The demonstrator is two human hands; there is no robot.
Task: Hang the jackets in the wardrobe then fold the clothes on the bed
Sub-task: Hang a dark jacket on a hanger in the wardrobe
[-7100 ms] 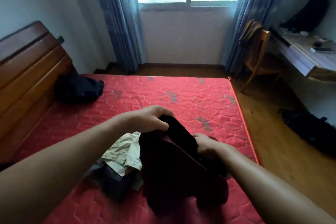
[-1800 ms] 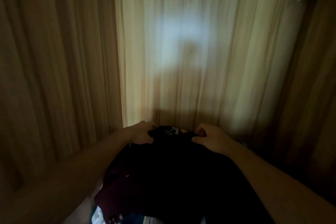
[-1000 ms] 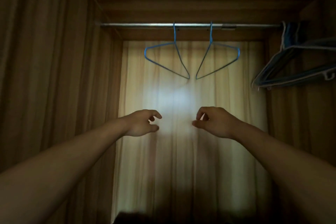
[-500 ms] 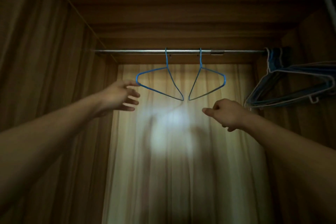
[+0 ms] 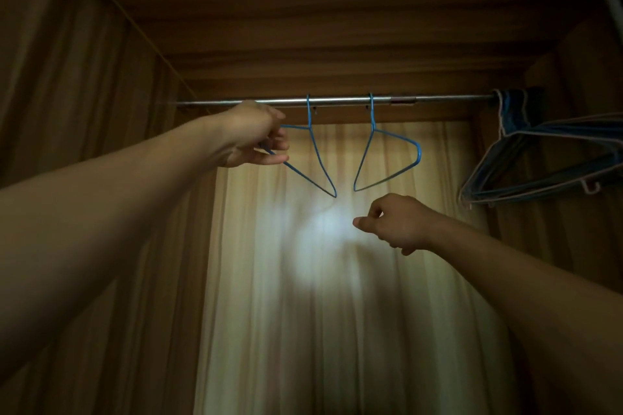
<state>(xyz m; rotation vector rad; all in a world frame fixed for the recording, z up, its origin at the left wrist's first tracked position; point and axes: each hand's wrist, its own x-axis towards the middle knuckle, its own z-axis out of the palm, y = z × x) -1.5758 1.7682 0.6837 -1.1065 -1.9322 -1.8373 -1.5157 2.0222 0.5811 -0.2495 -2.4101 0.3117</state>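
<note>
**While no jacket is in view, a hanger is being taken from the rail**

Since the task begins with hanging jackets, this looks like the fetching step. The person faces into the wardrobe (image 5: 303, 44) and reaches for a bare hanger before any garment goes on it. No jacket appears in this view, so where it lies cannot be told from here.

The left arm stretches up and forward, almost straight. The left hand (image 5: 256, 138) sits just under the metal rail (image 5: 337, 100), with thumb and fingers pinching the near shoulder of the left blue hanger (image 5: 322, 162). Its hook is still over the rail. The right blue hanger (image 5: 419, 153) hangs just beside it, untouched.

The right hand (image 5: 394, 222) is held lower, under the right hanger and apart from it. Its fingers are curled in and it holds nothing.

A bundle of spare hangers (image 5: 539, 178) is crowded at the rail's far right end. A pale pleated curtain (image 5: 337, 280) forms the back.

The next move probably calls for lifting the pinched hanger so its hook clears the rail. It should then come towards the person without snagging its neighbour.
</note>
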